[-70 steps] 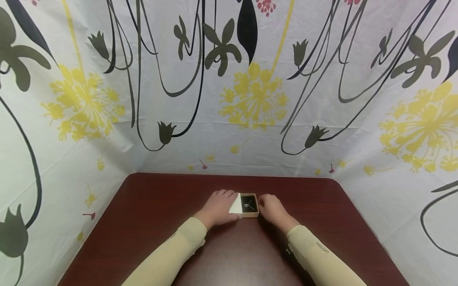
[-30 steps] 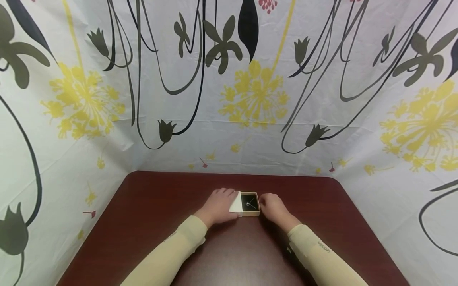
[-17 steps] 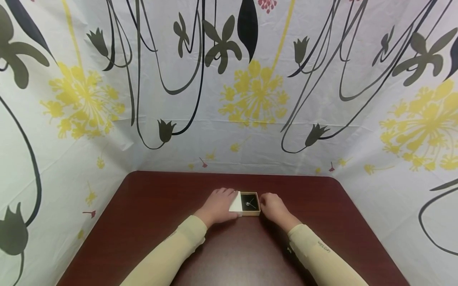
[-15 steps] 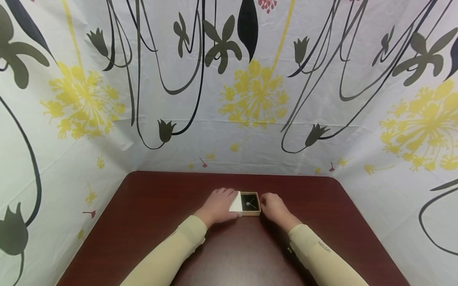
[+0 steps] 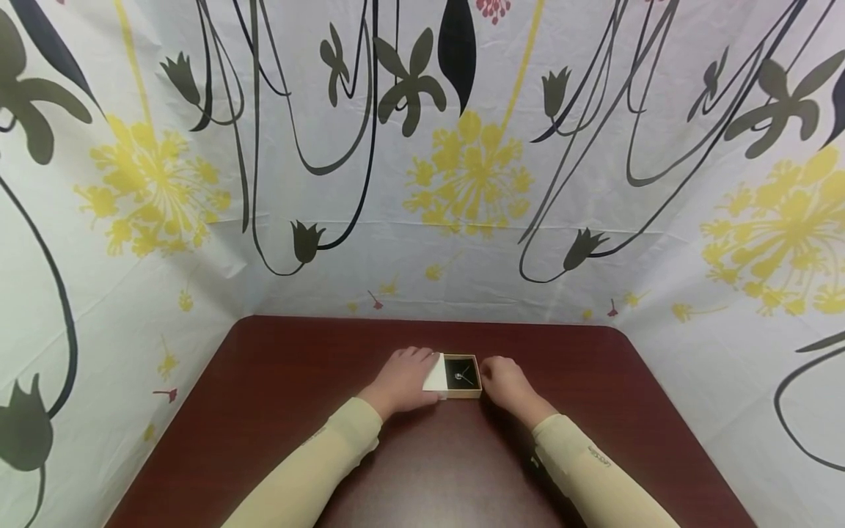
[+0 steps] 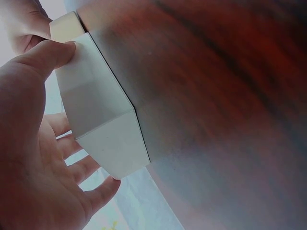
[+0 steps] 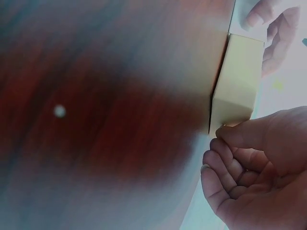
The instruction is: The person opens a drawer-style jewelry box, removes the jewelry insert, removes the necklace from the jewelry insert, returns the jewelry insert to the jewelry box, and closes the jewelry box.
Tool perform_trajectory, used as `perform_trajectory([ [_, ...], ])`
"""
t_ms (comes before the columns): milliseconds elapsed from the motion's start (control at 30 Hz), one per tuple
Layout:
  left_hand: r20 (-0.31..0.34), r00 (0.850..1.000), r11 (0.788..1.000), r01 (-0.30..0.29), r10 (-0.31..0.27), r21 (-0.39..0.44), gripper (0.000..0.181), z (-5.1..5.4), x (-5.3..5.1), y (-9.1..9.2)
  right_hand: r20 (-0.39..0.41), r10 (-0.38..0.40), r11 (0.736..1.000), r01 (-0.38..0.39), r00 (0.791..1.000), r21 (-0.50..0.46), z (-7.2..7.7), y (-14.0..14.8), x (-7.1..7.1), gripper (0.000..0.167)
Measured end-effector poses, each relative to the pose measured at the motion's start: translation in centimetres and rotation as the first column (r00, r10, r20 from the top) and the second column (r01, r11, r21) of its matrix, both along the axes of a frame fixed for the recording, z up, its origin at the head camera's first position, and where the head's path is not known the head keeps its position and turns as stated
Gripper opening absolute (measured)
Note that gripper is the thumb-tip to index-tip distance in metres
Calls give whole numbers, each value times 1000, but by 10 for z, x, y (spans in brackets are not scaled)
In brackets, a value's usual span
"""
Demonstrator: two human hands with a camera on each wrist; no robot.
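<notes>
My left hand [image 5: 400, 380] grips the white sleeve [image 5: 435, 375] of a small jewelry box. In the left wrist view the thumb lies along the sleeve's [image 6: 88, 91] near side, and the other fingers reach round its far side. A cream drawer [image 7: 237, 72] stands partly out of the sleeve's right end. On its black lining lies a fine silvery necklace [image 5: 458, 376] with a small pendant. At the drawer's right end, my right hand [image 5: 507, 383] pinches with thumb and forefinger. Those fingertips partly hide what they hold there. The other right fingers are curled.
The box rests on a dark red-brown table [image 5: 317, 352] with rounded far corners. A white cloth [image 5: 370, 191] printed with flowers hangs behind the table and along both sides.
The drawer has slid slightly farther right out of the sleeve, with my right hand moving along at its end. My left hand stays on the sleeve.
</notes>
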State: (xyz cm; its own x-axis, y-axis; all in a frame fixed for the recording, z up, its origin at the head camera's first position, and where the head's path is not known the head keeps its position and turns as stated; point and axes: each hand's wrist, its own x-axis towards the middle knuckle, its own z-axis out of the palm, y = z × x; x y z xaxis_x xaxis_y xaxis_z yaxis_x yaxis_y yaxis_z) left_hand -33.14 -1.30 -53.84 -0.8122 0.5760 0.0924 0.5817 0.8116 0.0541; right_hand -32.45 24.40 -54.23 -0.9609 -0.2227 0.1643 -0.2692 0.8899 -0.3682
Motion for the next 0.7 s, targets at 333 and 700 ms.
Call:
perform_trajectory([
  [333,-6,1000,1000,-1,1,1,89,0,0,1,7,-12,1000,12,1000,-8,-2,2,-2,10],
  [700,0,1000,1000,-1,1,4,87,0,0,0,20,-6,1000,7,1000,-29,-1,3,-1,12],
])
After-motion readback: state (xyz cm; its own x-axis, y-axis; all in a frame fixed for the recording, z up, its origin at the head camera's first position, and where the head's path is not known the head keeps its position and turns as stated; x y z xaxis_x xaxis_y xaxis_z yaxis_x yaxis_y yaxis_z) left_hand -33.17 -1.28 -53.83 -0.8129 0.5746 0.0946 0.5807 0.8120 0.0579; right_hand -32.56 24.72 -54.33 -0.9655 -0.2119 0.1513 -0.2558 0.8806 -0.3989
